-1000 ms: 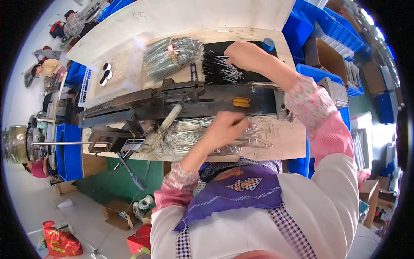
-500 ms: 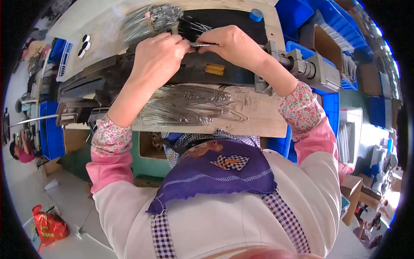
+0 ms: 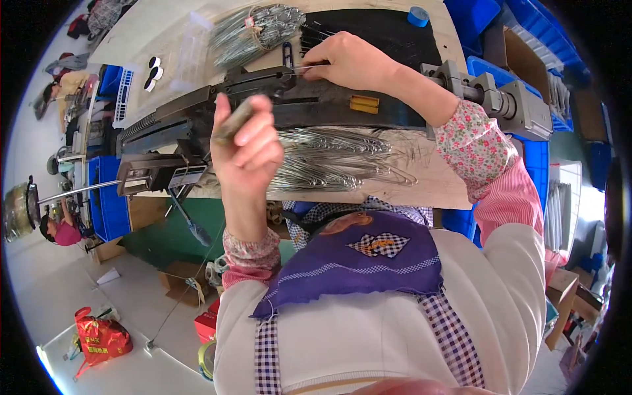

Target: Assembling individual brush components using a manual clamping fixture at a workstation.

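My left hand (image 3: 247,148) is raised in front of the dark metal bench fixture (image 3: 289,105), blurred by motion. Its fingers curl around a short grey-brown rod-like piece (image 3: 235,123), whose kind I cannot make out. At the fixture's far side, my right hand (image 3: 349,62) pinches a thin metal piece (image 3: 311,66) between thumb and fingertips; its far end meets the fixture. Bent metal wires (image 3: 329,161) lie in a loose pile on the near side of the wooden bench. Another wire bundle (image 3: 257,33), tied together, rests at the back.
A yellow block (image 3: 364,104) sits on the fixture and a blue tape roll (image 3: 417,16) on the black mat (image 3: 388,39). Grey clamping hardware (image 3: 507,105) stands at the right end. Blue bins (image 3: 520,158) flank the bench; a metal rod (image 3: 79,191) sticks out at left.
My left hand has left my right hand's side and come nearer my body, now turned up with the rod-like piece showing. My right hand stays at the fixture. The whole view has shifted.
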A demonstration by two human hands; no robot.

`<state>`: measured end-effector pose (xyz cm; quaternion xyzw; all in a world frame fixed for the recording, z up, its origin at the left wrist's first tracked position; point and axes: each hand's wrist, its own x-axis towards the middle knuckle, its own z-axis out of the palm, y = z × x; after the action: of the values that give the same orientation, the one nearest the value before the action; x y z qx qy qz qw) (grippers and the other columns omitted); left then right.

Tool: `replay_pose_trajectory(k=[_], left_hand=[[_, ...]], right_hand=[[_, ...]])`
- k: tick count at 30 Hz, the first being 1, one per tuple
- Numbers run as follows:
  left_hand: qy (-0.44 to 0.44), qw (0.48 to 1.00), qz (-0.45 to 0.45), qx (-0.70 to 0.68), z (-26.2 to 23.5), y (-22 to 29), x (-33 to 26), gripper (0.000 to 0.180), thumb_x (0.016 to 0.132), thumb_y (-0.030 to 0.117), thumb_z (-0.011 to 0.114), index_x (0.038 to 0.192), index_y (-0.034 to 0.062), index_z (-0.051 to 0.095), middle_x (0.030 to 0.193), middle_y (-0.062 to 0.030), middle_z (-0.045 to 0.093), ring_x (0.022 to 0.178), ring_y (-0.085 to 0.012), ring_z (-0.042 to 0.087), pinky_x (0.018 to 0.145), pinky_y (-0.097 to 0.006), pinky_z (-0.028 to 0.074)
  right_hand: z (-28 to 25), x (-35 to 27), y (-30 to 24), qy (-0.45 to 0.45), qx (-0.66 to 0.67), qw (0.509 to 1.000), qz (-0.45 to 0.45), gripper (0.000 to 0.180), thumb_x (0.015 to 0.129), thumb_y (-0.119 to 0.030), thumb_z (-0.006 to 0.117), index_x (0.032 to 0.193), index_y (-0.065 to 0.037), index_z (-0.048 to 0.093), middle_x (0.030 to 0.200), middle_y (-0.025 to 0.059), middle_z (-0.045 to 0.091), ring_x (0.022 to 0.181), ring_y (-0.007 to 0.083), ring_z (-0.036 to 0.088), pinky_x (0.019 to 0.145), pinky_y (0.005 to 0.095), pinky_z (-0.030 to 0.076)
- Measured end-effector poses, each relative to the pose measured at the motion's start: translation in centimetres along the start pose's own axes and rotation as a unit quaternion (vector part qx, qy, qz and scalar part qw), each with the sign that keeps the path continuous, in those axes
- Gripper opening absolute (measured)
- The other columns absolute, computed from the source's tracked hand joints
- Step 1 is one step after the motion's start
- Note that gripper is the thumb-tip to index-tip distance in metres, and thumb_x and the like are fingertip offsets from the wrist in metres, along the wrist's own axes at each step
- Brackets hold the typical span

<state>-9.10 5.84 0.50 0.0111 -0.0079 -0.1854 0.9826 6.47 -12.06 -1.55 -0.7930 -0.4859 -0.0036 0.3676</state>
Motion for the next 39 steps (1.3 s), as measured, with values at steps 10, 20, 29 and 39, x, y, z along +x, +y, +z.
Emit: replay_pose_trajectory(k=[10,20,29,39], left_hand=[[0.265,0.514,0.214,0.788,-7.3,-3.2,1.4,0.025,0.088,0.013,0.059,0.108,0.0031,0.049,0.081,-0.0055,0.055,0.065,-0.0142,0.057,0.056,-0.029,0.047],[0.516,-0.009,0.544,0.661,-7.5,2.3,-17.8,0.056,0.08,0.02,0.065,0.131,0.0013,0.05,0.135,-0.018,0.044,0.128,-0.0372,0.036,0.109,-0.048,0.025],[0.415,0.036,0.468,0.779,-8.5,0.1,-12.7,0.036,0.09,0.027,0.06,0.11,-0.0029,0.061,0.101,-0.0151,0.062,0.088,-0.0267,0.061,0.081,-0.035,0.049],[0.449,0.741,0.34,0.365,-10.6,5.7,-9.2,0.034,0.1,0.032,0.048,0.092,0.0003,0.059,0.06,-0.0018,0.052,0.04,-0.0099,0.041,0.035,-0.026,0.029]], right_hand=[[-0.8,3.0,-1.1,-0.072,-0.004,0.997,-0.004,0.017,0.083,-0.017,0.065,0.087,-0.001,0.065,0.077,0.0161,0.063,0.076,0.0347,0.06,0.069,0.0368,0.049],[1.1,-9.9,-4.2,-0.019,-0.045,0.997,0.052,0.033,0.077,0.003,0.062,0.109,-0.002,0.061,0.099,0.0206,0.059,0.088,0.0371,0.062,0.07,0.0426,0.051],[3.8,-9.8,2.9,0.037,-0.14,0.978,0.153,0.018,0.084,-0.002,0.059,0.099,0.0,0.049,0.098,0.0229,0.055,0.092,0.0439,0.055,0.076,0.0473,0.045],[0.9,-11.7,-3.7,0.014,0.001,0.984,0.177,0.014,0.077,0.004,0.065,0.082,0.003,0.052,0.079,0.0159,0.052,0.067,0.0284,0.054,0.062,0.0361,0.045]])
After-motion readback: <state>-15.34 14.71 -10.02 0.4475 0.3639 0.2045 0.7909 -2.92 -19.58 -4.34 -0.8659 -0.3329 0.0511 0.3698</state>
